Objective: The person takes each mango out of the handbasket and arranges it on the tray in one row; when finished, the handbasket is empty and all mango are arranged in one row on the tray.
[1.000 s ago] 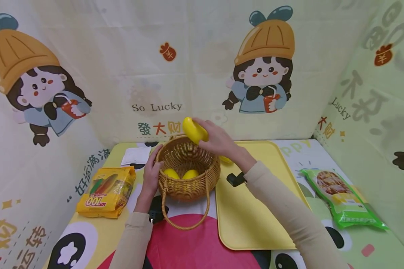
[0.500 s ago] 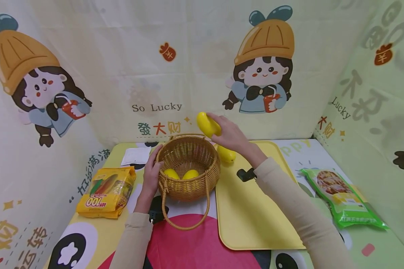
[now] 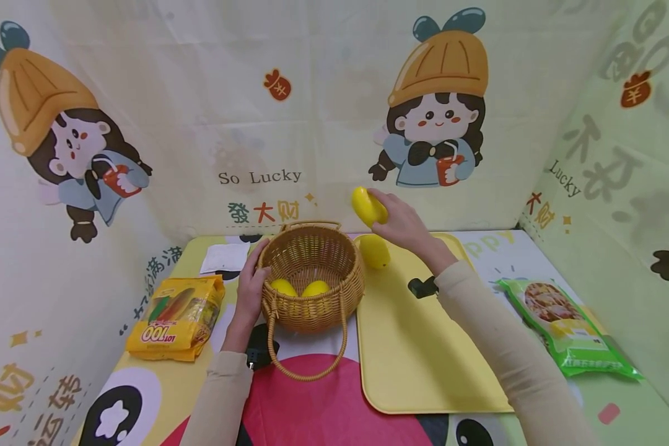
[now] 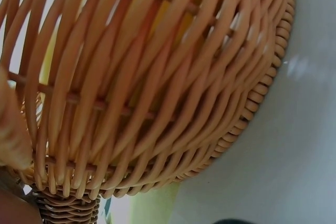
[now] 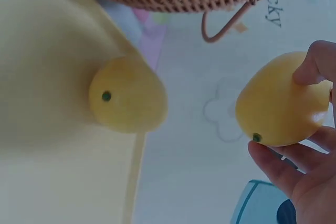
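Yellow fruit (image 3: 369, 207) is held up in a person's right hand (image 3: 404, 227), pinched between thumb and fingers, near the far left corner of a yellow tray (image 3: 418, 384); whether it hangs directly over the tray is hard to tell. At left, the left hand (image 3: 251, 288) grips the side of a wicker basket (image 3: 312, 316) with two more pieces (image 3: 315, 288) inside. Smooth skin could slip from the fingertips, perhaps striking another fruit (image 3: 375, 252) on the tray; rounded and close to the edge, that one might roll off. A tug from the left hand could tip the basket. The raised piece is a plump oval, glossy where light catches it, with a small dark-green spot at one end.
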### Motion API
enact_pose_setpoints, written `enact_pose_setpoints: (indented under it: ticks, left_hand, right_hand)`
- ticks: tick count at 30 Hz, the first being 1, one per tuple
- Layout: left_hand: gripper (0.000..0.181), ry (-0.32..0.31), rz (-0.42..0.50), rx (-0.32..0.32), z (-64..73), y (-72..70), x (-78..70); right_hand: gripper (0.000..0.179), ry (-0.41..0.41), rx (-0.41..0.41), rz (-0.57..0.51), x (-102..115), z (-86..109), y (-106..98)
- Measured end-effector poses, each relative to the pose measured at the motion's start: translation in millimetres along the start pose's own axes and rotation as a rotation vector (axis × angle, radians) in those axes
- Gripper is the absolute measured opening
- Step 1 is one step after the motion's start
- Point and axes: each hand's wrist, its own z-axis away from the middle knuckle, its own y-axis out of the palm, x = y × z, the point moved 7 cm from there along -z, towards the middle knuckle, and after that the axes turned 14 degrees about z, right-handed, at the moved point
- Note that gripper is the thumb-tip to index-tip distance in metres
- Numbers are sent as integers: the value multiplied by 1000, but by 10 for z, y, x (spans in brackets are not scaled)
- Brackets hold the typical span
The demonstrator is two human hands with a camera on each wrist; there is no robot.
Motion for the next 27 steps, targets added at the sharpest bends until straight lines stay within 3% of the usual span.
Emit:
enact_pose_setpoints:
  ticks: [18,27]
  left_hand:
    - [63,6,-10,-3,-3,8,-35]
    - [62,11,-5,2,0,1,-5]
  right_hand:
    - [76,137,128,-29,-603,177,246]
    - [75,191,219,-27,-833,359,550]
